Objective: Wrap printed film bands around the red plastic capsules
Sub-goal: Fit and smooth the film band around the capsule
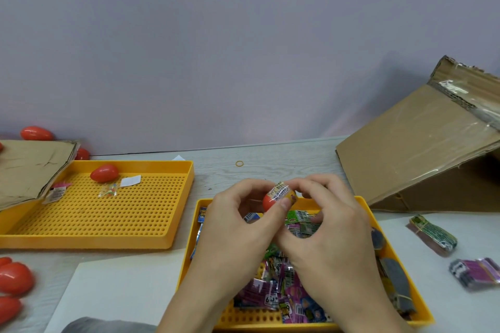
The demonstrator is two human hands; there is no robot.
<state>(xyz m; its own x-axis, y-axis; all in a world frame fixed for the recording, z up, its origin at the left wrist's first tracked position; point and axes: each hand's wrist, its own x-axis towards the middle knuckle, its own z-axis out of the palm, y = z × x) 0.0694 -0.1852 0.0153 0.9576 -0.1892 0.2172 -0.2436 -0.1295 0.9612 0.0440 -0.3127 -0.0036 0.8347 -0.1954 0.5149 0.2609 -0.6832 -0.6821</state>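
Band halfway onto the capsule
Left hand (238, 227) and right hand (322, 224) both pinch the red capsule (270, 201); the film band (281, 192) looks likely to crease or sit crooked if pushed unevenly

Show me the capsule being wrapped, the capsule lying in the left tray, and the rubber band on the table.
Held capsule (268, 202), head view, bare red end.
Tray capsule (104, 173), head view, its middle.
Rubber band (239, 163), head view, its ring.

Even, soft light — blurred, warped edges
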